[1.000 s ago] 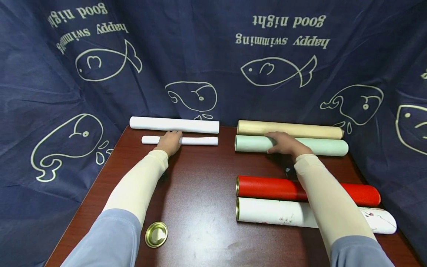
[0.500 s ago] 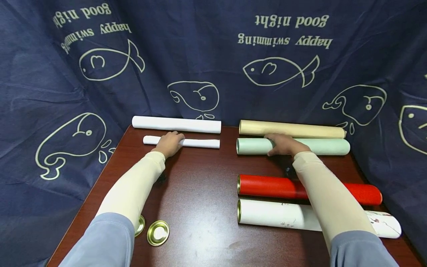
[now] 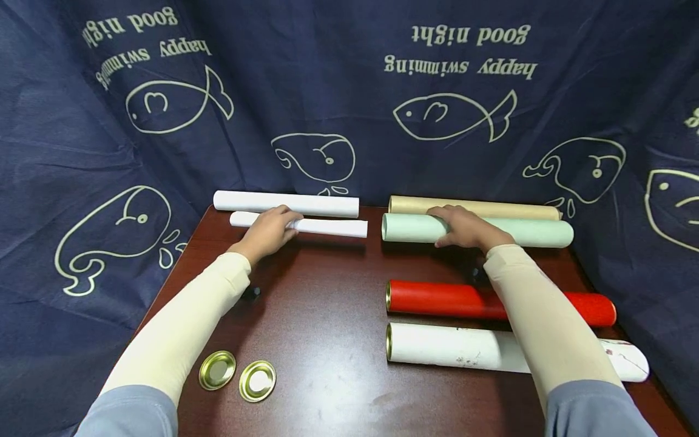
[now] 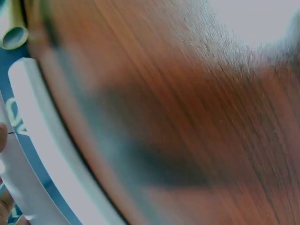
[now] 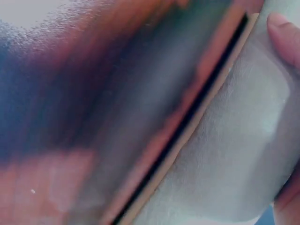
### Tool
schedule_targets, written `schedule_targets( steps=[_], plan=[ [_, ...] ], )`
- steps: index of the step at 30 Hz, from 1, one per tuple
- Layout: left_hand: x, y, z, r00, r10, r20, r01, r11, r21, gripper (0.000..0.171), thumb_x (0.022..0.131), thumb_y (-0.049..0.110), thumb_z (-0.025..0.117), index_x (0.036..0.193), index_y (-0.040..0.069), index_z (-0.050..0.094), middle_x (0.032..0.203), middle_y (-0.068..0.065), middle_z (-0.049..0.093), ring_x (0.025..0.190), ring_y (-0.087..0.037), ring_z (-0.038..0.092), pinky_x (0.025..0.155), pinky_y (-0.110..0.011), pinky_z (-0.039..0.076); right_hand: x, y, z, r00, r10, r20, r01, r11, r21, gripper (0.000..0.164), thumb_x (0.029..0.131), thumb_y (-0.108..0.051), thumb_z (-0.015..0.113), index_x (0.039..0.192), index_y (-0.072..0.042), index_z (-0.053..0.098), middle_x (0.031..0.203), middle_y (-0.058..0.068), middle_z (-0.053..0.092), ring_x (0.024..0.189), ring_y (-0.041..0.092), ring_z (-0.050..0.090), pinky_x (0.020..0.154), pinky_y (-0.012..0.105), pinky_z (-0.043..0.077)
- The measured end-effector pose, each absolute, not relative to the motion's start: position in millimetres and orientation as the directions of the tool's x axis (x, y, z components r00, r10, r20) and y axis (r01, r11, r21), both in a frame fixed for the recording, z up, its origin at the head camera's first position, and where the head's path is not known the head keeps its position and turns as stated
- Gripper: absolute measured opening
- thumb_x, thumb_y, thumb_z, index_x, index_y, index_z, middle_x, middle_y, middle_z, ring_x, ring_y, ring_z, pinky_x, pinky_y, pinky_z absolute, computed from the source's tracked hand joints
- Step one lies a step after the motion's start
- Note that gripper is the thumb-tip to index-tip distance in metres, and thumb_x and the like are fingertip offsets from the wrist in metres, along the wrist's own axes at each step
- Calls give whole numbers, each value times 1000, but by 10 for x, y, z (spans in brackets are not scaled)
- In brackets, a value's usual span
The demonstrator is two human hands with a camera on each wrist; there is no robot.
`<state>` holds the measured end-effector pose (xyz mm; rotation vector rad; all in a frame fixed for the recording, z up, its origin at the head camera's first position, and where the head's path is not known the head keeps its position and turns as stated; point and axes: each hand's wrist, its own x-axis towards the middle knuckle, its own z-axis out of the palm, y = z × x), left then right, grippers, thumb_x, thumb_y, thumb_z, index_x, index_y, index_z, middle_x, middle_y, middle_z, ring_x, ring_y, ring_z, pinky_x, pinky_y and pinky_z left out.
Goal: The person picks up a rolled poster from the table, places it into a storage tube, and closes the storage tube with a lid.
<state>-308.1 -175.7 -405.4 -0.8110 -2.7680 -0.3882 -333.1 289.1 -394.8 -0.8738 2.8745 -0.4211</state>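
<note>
In the head view my left hand (image 3: 269, 230) grips a thin white paper roll (image 3: 333, 227) near its middle, and a shadow below suggests it is off the table. The left wrist view shows this paper roll (image 4: 28, 183) at the lower left with fingertips round it. My right hand (image 3: 464, 227) holds a light green tube (image 3: 532, 232) from above, fingers on the far side and thumb on the near side. Its near end is open. In the right wrist view the green tube (image 5: 220, 145) fills the right part, with the thumb (image 5: 286, 40) against it.
Behind lie a thicker white roll (image 3: 284, 203) and a cream tube (image 3: 475, 207). A red tube (image 3: 437, 298) and a white patterned tube (image 3: 448, 347) lie under my right forearm. Two gold lids (image 3: 217, 370) rest on the dark red table (image 3: 327, 303) at front left. A blue curtain (image 3: 349, 91) hangs behind.
The thin paper roll and the green tube have both risen slightly from the table in my hands. My left forearm has shifted left, uncovering a second gold lid.
</note>
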Motion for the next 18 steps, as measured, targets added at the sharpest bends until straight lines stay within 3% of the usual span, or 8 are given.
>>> schedule_targets(
  steps=[7, 18],
  plan=[
    [-2822, -1773, -3916, -797, 492, 349, 584, 775, 241, 35, 88, 13, 76, 121, 6, 67, 104, -11, 61, 93, -28, 56, 85, -47, 45, -3059, 2819, -3609, -846, -532, 33, -529, 831, -175, 79, 74, -27, 87, 141, -7, 50, 122, 23, 56, 107, 41, 53, 90, 55, 43],
    [-2372, -1957, -3800, -809, 412, 419, 572, 715, 402, 35, 88, 8, 75, 122, 4, 67, 111, -14, 60, 99, -29, 59, 84, -47, 46, -2177, 2860, -3246, -810, -535, 239, -565, 821, -77, 77, 68, -35, 91, 133, -11, 57, 110, 17, 61, 98, 37, 58, 84, 54, 45]
  ],
)
